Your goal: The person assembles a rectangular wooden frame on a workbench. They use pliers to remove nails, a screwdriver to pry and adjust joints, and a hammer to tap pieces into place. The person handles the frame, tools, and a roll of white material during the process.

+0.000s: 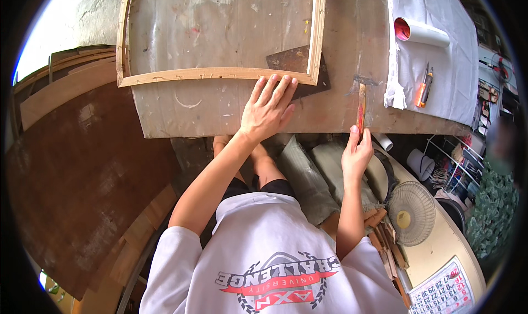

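Observation:
A light wooden frame [214,73] lies on the worn worktable [203,113], its far side cut off by the picture's upper edge. My left hand [265,109] rests with fingers stretched out, the tips on the frame's near rail close to its right corner. Under that corner sits a dark flat metal plate [311,90], partly covered by the frame and my hand. My right hand [356,151] grips the lower handle of a hammer [361,102] at the table's front edge. The hammer's head points away from me, over the tabletop, apart from the frame.
White cloth [440,88] covers the table's right part, bearing a white tube [426,33] with a red inside and an orange-and-black tool [424,89]. A fan [410,214] and calendar [444,289] are at lower right. Large brown boards [82,176] lean at left.

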`<state>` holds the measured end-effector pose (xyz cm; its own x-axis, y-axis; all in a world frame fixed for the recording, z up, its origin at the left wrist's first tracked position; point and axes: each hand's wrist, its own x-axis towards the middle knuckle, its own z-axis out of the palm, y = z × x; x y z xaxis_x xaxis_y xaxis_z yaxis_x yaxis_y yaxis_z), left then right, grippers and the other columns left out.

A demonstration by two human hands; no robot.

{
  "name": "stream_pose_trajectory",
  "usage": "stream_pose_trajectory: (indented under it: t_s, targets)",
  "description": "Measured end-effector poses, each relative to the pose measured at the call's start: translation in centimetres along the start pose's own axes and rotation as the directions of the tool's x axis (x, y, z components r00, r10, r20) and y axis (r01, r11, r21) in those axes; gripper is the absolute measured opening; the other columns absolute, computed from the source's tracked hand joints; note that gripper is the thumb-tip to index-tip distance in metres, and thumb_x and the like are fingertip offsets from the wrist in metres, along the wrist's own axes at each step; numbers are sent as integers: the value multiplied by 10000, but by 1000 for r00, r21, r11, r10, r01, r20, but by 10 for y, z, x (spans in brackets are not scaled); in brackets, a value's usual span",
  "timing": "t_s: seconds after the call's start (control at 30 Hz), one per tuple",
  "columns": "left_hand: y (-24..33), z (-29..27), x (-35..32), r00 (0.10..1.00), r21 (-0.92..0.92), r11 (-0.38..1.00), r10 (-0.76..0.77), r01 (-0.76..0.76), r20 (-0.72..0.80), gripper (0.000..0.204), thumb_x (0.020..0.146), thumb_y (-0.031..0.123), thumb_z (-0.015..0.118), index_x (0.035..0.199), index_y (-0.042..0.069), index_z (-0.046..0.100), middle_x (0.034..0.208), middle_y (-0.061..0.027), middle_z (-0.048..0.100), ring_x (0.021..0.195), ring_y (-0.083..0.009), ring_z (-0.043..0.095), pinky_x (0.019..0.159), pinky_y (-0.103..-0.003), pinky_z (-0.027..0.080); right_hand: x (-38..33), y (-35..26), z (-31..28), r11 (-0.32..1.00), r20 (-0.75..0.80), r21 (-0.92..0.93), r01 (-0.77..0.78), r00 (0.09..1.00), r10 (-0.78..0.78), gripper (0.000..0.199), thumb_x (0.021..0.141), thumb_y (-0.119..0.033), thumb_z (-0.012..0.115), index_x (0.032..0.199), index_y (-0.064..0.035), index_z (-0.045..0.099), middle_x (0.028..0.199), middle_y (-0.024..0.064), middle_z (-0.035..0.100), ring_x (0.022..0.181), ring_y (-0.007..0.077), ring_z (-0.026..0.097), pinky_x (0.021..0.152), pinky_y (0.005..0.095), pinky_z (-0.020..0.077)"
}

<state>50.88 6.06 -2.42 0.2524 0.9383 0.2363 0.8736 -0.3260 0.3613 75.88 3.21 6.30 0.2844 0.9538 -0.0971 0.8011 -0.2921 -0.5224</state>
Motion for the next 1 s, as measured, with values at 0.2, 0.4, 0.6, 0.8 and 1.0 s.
stream_pose_trajectory:
  t_s: [0.2, 0.4, 0.6, 0.8, 1.0]
  targets:
    - [-3, -19, 2, 985, -85, 992, 81, -94, -149, 596, 907, 217, 681, 1489, 178, 559, 1478, -58, 556, 1412, -264, 473, 1236, -485, 269, 43, 21, 21, 982, -148, -185, 26, 988, -54, 274, 1048, -272, 593, 1140, -15, 571, 908, 231, 677, 849, 474, 649, 729, 523, 500]
    - [-104, -118, -26, 852, -99, 959, -281, 265, -442, 414, 883, 134, 719, 1296, 125, 690, 1418, -161, 569, 1341, -347, 505, 1139, -516, 365, 38, 27, 17, 961, -221, -250, 116, 960, -173, 349, 983, -223, 655, 1281, -53, 592, 1142, 222, 590, 1097, 437, 567, 943, 540, 438]
    - [-325, -211, -71, 414, -620, 322, -910, 716, 4, 321, 1056, 279, 584, 1274, 61, 674, 1146, -45, 702, 988, -190, 654, 868, -343, 513, -36, 15, 12, 995, 20, -48, 83, 996, -82, 240, 1023, -206, 599, 1182, -29, 636, 1078, 170, 628, 1024, 344, 592, 920, 463, 470]
    - [-357, -191, -107, 502, -710, -65, -662, 701, 556, 389, 1008, 398, 684, 1224, 75, 694, 1090, -36, 717, 945, -146, 701, 830, -293, 539, -93, -11, 26, 997, 164, 78, -23, 986, 10, 224, 1043, -214, 586, 1099, -20, 682, 1004, 146, 672, 848, 283, 623, 798, 410, 514]
    - [-346, -179, -102, 538, -772, -127, -647, 623, 540, 254, 996, 254, 725, 1138, 51, 671, 996, -12, 731, 899, -106, 692, 834, -274, 557, -110, -59, 38, 990, 284, 134, -53, 959, 13, 235, 1055, -221, 573, 1117, -17, 672, 1040, 137, 685, 853, 263, 640, 772, 386, 523]
